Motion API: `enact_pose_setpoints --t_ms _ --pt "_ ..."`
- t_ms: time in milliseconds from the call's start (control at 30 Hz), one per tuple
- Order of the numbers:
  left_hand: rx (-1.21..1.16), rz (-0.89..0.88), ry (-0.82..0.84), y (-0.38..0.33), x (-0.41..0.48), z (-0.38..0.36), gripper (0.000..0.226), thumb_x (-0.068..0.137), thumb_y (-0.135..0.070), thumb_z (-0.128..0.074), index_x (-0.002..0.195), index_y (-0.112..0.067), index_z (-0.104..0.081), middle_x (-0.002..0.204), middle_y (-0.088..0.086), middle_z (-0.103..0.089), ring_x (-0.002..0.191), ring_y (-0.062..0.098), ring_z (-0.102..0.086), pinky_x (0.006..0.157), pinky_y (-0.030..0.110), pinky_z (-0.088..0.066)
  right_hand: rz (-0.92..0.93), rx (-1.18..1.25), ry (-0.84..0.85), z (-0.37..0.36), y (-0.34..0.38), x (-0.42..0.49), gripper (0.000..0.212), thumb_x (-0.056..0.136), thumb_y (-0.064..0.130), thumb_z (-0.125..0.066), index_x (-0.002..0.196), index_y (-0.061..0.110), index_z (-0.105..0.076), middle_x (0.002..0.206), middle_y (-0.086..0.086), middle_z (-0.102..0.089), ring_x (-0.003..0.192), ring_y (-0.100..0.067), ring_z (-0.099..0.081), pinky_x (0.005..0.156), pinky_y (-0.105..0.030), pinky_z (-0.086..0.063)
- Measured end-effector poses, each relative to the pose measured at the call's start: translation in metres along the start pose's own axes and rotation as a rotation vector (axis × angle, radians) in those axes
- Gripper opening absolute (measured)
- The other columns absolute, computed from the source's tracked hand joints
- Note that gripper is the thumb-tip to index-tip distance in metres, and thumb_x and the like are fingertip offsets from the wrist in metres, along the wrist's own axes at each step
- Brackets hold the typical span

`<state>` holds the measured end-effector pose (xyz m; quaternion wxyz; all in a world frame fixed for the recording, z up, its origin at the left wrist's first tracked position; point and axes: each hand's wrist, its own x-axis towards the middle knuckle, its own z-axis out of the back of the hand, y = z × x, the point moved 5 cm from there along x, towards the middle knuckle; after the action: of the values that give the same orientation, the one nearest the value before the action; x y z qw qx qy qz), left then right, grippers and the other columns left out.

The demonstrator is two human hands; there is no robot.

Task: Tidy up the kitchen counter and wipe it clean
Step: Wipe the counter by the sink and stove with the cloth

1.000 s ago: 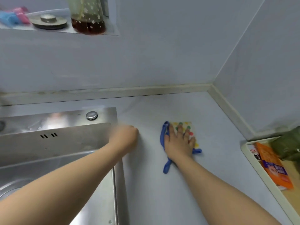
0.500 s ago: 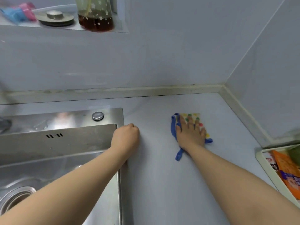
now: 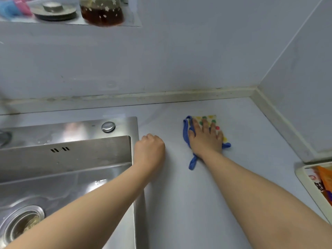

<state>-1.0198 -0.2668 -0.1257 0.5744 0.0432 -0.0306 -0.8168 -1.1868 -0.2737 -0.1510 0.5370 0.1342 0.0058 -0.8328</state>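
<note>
A yellow cloth (image 3: 209,118) with coloured dots and a blue border lies on the pale grey counter (image 3: 179,203), a short way from the back wall. My right hand (image 3: 206,139) presses flat on it, fingers spread, and covers most of it. My left hand (image 3: 150,150) is closed in a fist with nothing in it. It rests on the counter against the right edge of the steel sink (image 3: 62,177).
A cream tray (image 3: 301,177) with food packets (image 3: 325,182) sits at the right edge. The sink's drain strainer (image 3: 21,223) is at the lower left. A wall niche above holds a glass jar (image 3: 101,11) of brown liquid and a metal plug (image 3: 53,9).
My right hand has pushed the cloth away from me, closer to the back wall. My left fist has stayed by the sink's edge. The view has shifted slightly left.
</note>
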Motion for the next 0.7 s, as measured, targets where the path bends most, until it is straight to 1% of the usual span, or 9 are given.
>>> enact_pose_setpoints --t_ms 33,67,100,133,167,233,400,600,700 --pt "-0.03 -0.007 0.012 -0.001 0.003 -0.01 0.031 0.085 -0.014 -0.049 0.114 -0.005 -0.055 0.114 0.016 -0.058 0.112 0.031 -0.053 0.075 0.031 -0.038 -0.066 0.015 -0.003 0.003 -0.017 0.004 0.053 0.1 0.044 -0.015 0.15 0.038 0.0 0.16 0.004 0.005 0.148 -0.025 0.007 0.118 -0.047 0.002" --pt "-0.065 -0.032 0.043 -0.006 0.004 -0.01 0.038 0.094 -0.021 -0.037 0.13 -0.009 -0.044 0.132 0.016 -0.047 0.13 0.034 -0.036 0.096 0.039 -0.034 -0.136 0.024 -0.007 0.006 -0.036 0.005 0.053 0.1 0.044 -0.014 0.15 0.037 0.0 0.16 0.004 0.006 0.148 -0.025 0.007 0.118 -0.048 0.001" --pt "-0.095 -0.042 0.068 -0.008 0.005 -0.011 0.044 0.098 -0.03 -0.031 0.139 -0.015 -0.034 0.144 0.015 -0.035 0.14 0.036 -0.02 0.11 0.045 -0.021 -0.199 0.03 -0.012 0.009 -0.054 0.005 0.053 0.1 0.044 -0.013 0.151 0.036 -0.001 0.16 0.003 0.006 0.148 -0.024 0.007 0.118 -0.048 0.001" --pt "-0.123 -0.06 0.057 -0.014 0.007 -0.009 0.049 0.098 -0.038 -0.028 0.145 -0.022 -0.025 0.152 0.011 -0.024 0.143 0.037 -0.01 0.115 0.05 -0.01 -0.256 0.037 -0.019 0.012 -0.073 0.004 0.053 0.1 0.044 -0.013 0.151 0.036 -0.001 0.16 0.003 0.006 0.148 -0.024 0.007 0.118 -0.049 0.001" --pt "-0.153 -0.065 0.054 -0.018 0.011 -0.012 0.053 0.098 -0.044 -0.026 0.148 -0.028 -0.017 0.156 0.008 -0.016 0.144 0.037 -0.004 0.115 0.054 -0.001 -0.303 0.045 -0.023 0.015 -0.09 0.002 0.053 0.1 0.044 -0.013 0.151 0.036 -0.002 0.16 0.003 0.007 0.148 -0.025 0.008 0.117 -0.05 0.001" --pt "-0.185 -0.061 0.078 -0.029 0.02 -0.012 0.06 0.096 -0.052 -0.025 0.149 -0.035 -0.005 0.158 0.004 -0.008 0.145 0.038 0.0 0.111 0.06 0.007 -0.369 0.057 -0.02 0.018 -0.114 -0.001 0.053 0.1 0.044 -0.013 0.151 0.037 -0.002 0.16 0.003 0.007 0.147 -0.025 0.008 0.116 -0.052 0.001" --pt "-0.257 -0.009 0.179 -0.047 0.032 -0.016 0.06 0.094 -0.054 -0.027 0.148 -0.03 -0.014 0.158 0.009 -0.005 0.142 0.046 0.003 0.114 0.058 0.0 -0.411 0.068 0.006 0.017 -0.108 0.006 0.052 0.1 0.043 -0.012 0.15 0.037 0.001 0.16 0.002 0.011 0.147 -0.028 0.012 0.115 -0.057 0.005" --pt "-0.238 -0.025 0.149 -0.045 0.028 -0.016 0.064 0.094 -0.058 -0.022 0.15 -0.031 -0.007 0.159 0.008 -0.003 0.142 0.045 0.003 0.115 0.055 -0.001 -0.043 0.042 -0.002 0.006 -0.015 0.012 0.052 0.1 0.043 -0.017 0.149 0.04 -0.002 0.16 0.002 0.007 0.147 -0.029 0.011 0.115 -0.055 0.005" --pt "-0.191 -0.046 0.155 -0.045 0.029 -0.016 0.065 0.094 -0.06 -0.02 0.15 -0.03 -0.005 0.159 0.008 -0.002 0.142 0.045 0.001 0.116 0.055 -0.003 0.049 0.001 0.028 0.004 -0.008 0.014 0.052 0.1 0.044 -0.015 0.149 0.039 0.001 0.16 0.003 0.007 0.147 -0.027 0.011 0.116 -0.052 0.005"
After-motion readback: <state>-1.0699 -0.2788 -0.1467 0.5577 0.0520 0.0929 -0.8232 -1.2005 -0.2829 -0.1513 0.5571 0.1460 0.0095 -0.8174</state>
